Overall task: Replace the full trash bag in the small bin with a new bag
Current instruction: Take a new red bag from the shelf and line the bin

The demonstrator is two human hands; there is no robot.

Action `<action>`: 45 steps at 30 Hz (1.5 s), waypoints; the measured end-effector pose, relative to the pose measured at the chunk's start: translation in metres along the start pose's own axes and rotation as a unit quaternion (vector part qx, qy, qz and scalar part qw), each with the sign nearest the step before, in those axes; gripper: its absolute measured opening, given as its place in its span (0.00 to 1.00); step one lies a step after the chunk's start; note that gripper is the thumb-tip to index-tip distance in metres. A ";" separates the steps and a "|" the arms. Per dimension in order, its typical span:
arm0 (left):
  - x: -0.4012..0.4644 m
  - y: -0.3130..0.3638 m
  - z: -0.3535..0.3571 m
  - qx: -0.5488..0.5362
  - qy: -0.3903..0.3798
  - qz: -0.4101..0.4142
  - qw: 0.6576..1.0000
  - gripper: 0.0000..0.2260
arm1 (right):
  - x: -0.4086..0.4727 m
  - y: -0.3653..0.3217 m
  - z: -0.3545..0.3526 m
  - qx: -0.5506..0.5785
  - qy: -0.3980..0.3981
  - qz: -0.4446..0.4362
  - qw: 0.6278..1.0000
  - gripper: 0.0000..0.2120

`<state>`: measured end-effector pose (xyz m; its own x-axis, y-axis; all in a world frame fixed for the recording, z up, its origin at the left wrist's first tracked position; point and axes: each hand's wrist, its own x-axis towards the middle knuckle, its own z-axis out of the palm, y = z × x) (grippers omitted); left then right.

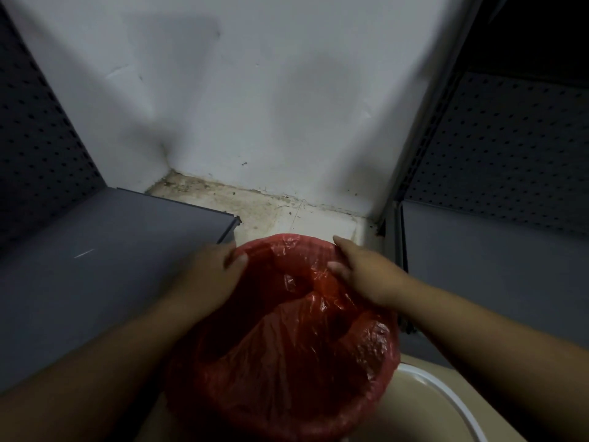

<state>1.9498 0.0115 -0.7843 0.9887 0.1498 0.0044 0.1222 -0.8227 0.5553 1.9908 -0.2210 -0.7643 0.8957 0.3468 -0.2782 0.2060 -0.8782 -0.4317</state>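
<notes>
In the head view, a red trash bag [287, 339] fills the lower centre of the frame, draped over what is judged to be the small bin, whose body is hidden beneath the plastic. The left hand [210, 275] pinches the bag's rim at centre left, thumb inside. The right hand [363, 275] holds the rim at centre right, its grip closed on the plastic. A grey shelf [95, 266] sits at left and a beige basin [424, 406] at lower right. The thin film could tear if pulled unevenly, or the rim could slip into the bin.
</notes>
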 end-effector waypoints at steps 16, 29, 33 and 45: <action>-0.073 0.047 0.010 0.207 -0.394 0.104 0.889 0.31 | -0.018 0.003 0.012 -0.403 -0.058 -0.188 0.894 0.24; -0.084 0.062 0.007 0.271 -0.410 0.131 0.861 0.34 | -0.014 0.004 0.010 -0.270 0.049 -0.183 0.944 0.19; -0.087 0.070 0.019 0.221 -0.303 0.240 0.895 0.31 | -0.034 0.015 0.010 -0.033 0.275 -0.126 0.953 0.16; -0.063 0.112 0.056 0.178 0.040 0.335 0.924 0.19 | -0.125 0.125 0.103 0.048 0.336 0.199 0.919 0.10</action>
<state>1.9064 -0.1204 -0.7693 0.8452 -0.4302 0.3172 -0.4800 -0.8719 0.0964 1.8635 -0.3401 -0.8716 0.9407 -0.3051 0.1484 -0.1972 -0.8476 -0.4927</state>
